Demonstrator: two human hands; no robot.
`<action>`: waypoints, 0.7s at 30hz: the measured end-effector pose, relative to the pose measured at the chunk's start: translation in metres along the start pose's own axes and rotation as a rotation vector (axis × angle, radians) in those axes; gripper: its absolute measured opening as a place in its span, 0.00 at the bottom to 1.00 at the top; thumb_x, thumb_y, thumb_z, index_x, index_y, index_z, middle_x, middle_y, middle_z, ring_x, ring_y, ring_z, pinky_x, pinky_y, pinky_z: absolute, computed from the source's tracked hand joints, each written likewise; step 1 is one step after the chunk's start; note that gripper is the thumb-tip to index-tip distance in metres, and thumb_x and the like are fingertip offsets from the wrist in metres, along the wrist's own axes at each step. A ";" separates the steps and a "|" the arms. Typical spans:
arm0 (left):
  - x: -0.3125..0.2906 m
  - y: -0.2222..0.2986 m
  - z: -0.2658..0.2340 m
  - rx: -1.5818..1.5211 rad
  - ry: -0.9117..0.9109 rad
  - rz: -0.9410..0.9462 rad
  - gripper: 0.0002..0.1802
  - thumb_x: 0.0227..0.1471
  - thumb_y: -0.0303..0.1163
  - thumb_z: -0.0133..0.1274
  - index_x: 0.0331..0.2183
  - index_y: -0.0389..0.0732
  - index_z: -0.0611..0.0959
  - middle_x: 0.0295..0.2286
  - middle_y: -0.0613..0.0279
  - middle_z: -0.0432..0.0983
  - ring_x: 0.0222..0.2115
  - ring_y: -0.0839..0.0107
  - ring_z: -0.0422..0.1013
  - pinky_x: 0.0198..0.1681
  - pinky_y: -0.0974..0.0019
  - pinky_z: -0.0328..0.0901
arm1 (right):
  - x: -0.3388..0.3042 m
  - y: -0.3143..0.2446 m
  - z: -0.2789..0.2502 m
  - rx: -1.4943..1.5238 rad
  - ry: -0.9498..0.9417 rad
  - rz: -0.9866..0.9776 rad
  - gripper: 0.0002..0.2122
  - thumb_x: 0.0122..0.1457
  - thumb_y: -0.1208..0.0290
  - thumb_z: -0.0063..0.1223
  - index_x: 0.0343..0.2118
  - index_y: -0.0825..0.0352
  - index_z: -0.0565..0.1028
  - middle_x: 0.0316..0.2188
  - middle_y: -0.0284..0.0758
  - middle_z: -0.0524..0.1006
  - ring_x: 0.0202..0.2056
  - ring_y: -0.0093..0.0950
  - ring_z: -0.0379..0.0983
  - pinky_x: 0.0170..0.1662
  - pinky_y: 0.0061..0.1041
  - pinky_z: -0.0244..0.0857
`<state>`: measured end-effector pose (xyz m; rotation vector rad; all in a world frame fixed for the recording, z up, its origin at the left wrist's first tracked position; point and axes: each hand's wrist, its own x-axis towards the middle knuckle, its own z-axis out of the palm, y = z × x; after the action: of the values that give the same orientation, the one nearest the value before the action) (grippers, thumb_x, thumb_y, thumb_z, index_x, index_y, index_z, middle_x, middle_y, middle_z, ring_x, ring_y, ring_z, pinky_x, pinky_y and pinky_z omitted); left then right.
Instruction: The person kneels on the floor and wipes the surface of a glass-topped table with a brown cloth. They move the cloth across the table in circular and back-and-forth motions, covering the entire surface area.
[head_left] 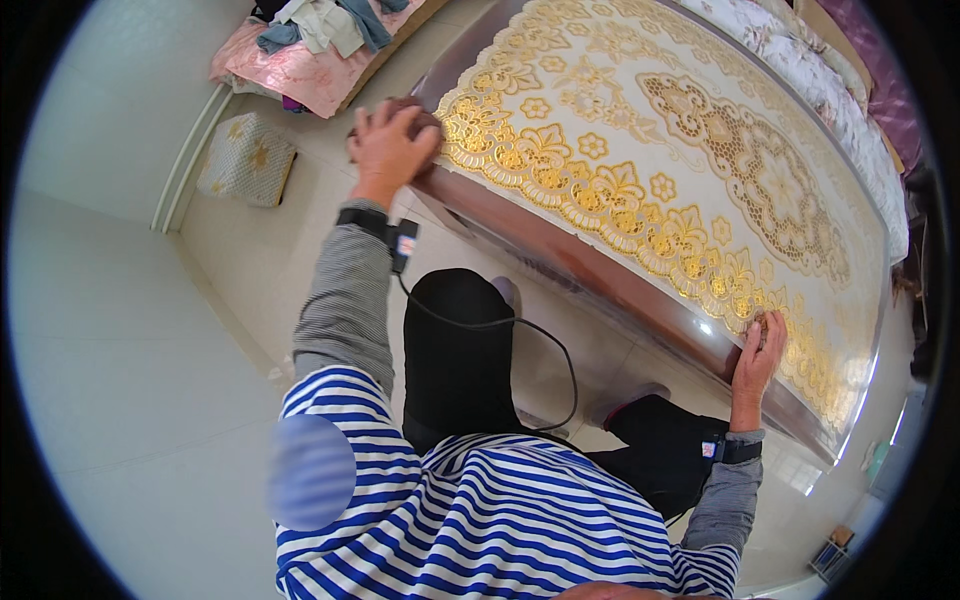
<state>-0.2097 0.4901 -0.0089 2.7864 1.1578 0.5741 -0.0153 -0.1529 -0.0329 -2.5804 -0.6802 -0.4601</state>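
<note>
A low brown table [575, 248] wears a cream cover with gold lace patterns [590, 180], and a clear glossy layer seems to lie over it. At the table's left corner my left hand [386, 150] is closed over a bunched brown cloth [424, 130], its fingers curled on top. My right hand [757, 362] rests on the near edge farther right, over the gold border. Its fingers are bent around something small and brown, mostly hidden by them. Dark bands circle both wrists, and a black cable runs from the left one.
Past the left corner stands a pink-covered seat [330, 75] with folded clothes [325, 22] on it. A patterned stool [247, 160] sits by the wall on the left. Behind the table is a bed with flowered bedding [800, 70]. My knees are close to the table's near side.
</note>
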 end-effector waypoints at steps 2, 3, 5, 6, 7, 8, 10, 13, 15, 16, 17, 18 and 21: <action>0.017 -0.028 0.013 -0.091 -0.001 -0.031 0.30 0.51 0.58 0.59 0.55 0.61 0.84 0.63 0.59 0.66 0.67 0.39 0.51 0.63 0.25 0.48 | 0.000 -0.005 0.000 0.012 -0.003 0.019 0.16 0.69 0.69 0.50 0.55 0.73 0.73 0.59 0.49 0.71 0.61 0.48 0.66 0.65 0.43 0.57; 0.021 -0.036 0.021 -0.136 -0.001 -0.048 0.30 0.51 0.59 0.59 0.55 0.61 0.84 0.63 0.58 0.67 0.67 0.37 0.51 0.64 0.25 0.49 | 0.001 -0.007 0.000 0.005 0.000 0.014 0.16 0.69 0.69 0.51 0.55 0.72 0.73 0.59 0.49 0.71 0.61 0.48 0.66 0.65 0.43 0.57; 0.017 -0.043 0.030 -0.084 0.027 -0.034 0.31 0.52 0.59 0.58 0.55 0.60 0.83 0.63 0.57 0.67 0.66 0.35 0.52 0.64 0.26 0.50 | 0.002 -0.011 0.000 0.014 0.008 0.024 0.16 0.69 0.69 0.51 0.54 0.72 0.74 0.59 0.49 0.71 0.60 0.48 0.66 0.65 0.44 0.57; 0.016 -0.041 0.032 -0.057 0.054 -0.020 0.31 0.52 0.60 0.58 0.55 0.59 0.83 0.63 0.57 0.67 0.66 0.34 0.52 0.64 0.27 0.50 | 0.003 -0.013 0.000 0.004 0.011 0.004 0.15 0.69 0.69 0.52 0.54 0.71 0.74 0.59 0.49 0.71 0.60 0.48 0.66 0.65 0.44 0.57; 0.013 -0.037 0.032 -0.025 0.064 -0.009 0.31 0.53 0.59 0.58 0.55 0.59 0.83 0.63 0.56 0.67 0.66 0.34 0.52 0.64 0.28 0.50 | 0.003 -0.015 -0.001 0.004 0.011 0.008 0.15 0.68 0.69 0.52 0.54 0.71 0.75 0.59 0.48 0.71 0.60 0.47 0.66 0.65 0.44 0.56; 0.007 -0.031 0.030 0.005 0.077 0.003 0.31 0.53 0.59 0.58 0.55 0.58 0.83 0.63 0.56 0.67 0.66 0.34 0.52 0.64 0.28 0.50 | 0.003 -0.017 -0.002 0.010 0.021 0.015 0.14 0.68 0.70 0.53 0.53 0.70 0.75 0.59 0.48 0.71 0.60 0.47 0.66 0.65 0.44 0.56; -0.009 -0.014 0.025 0.052 0.120 0.029 0.32 0.54 0.59 0.58 0.56 0.55 0.83 0.63 0.55 0.66 0.66 0.34 0.52 0.65 0.29 0.50 | 0.003 -0.020 -0.002 0.010 0.033 0.002 0.14 0.67 0.71 0.54 0.52 0.70 0.76 0.59 0.47 0.72 0.60 0.48 0.66 0.65 0.44 0.56; -0.035 0.024 0.014 -0.024 0.037 0.147 0.33 0.54 0.59 0.59 0.56 0.55 0.82 0.63 0.54 0.65 0.66 0.36 0.51 0.65 0.27 0.49 | 0.004 -0.022 -0.001 0.028 0.057 -0.018 0.13 0.65 0.73 0.56 0.51 0.69 0.77 0.57 0.46 0.73 0.58 0.47 0.68 0.64 0.44 0.58; -0.061 0.059 0.010 -0.111 0.023 0.237 0.33 0.52 0.58 0.62 0.57 0.54 0.81 0.64 0.51 0.63 0.66 0.36 0.51 0.62 0.22 0.48 | 0.004 -0.023 -0.001 0.055 0.068 -0.015 0.13 0.64 0.73 0.57 0.50 0.69 0.77 0.56 0.46 0.73 0.57 0.46 0.68 0.63 0.43 0.59; -0.074 0.078 0.007 -0.131 -0.014 0.270 0.34 0.51 0.58 0.62 0.56 0.53 0.81 0.64 0.50 0.63 0.65 0.36 0.51 0.61 0.21 0.48 | 0.005 -0.024 0.000 0.044 0.087 -0.034 0.13 0.63 0.73 0.57 0.50 0.69 0.77 0.55 0.45 0.74 0.56 0.45 0.69 0.62 0.43 0.60; -0.085 0.097 0.003 -0.152 -0.017 0.323 0.35 0.51 0.58 0.62 0.56 0.52 0.81 0.63 0.50 0.64 0.65 0.36 0.52 0.61 0.19 0.48 | 0.005 -0.025 0.000 0.036 0.087 -0.040 0.13 0.63 0.73 0.57 0.50 0.69 0.77 0.55 0.44 0.74 0.56 0.45 0.69 0.62 0.43 0.60; -0.096 0.118 0.001 -0.156 -0.008 0.354 0.36 0.50 0.59 0.63 0.56 0.51 0.81 0.63 0.49 0.64 0.65 0.36 0.52 0.60 0.19 0.49 | 0.005 -0.026 0.000 0.042 0.087 -0.038 0.13 0.63 0.73 0.57 0.50 0.69 0.77 0.55 0.44 0.74 0.57 0.45 0.69 0.62 0.43 0.60; -0.131 0.186 -0.007 -0.167 0.015 0.464 0.35 0.47 0.55 0.67 0.53 0.48 0.82 0.61 0.50 0.66 0.63 0.41 0.55 0.57 0.28 0.54 | 0.005 -0.028 -0.001 0.051 0.105 -0.040 0.12 0.63 0.73 0.57 0.48 0.68 0.78 0.54 0.42 0.74 0.57 0.44 0.69 0.62 0.43 0.61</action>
<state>-0.1723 0.2654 -0.0049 2.9046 0.4289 0.6864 -0.0261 -0.1301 -0.0209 -2.4801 -0.6983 -0.5788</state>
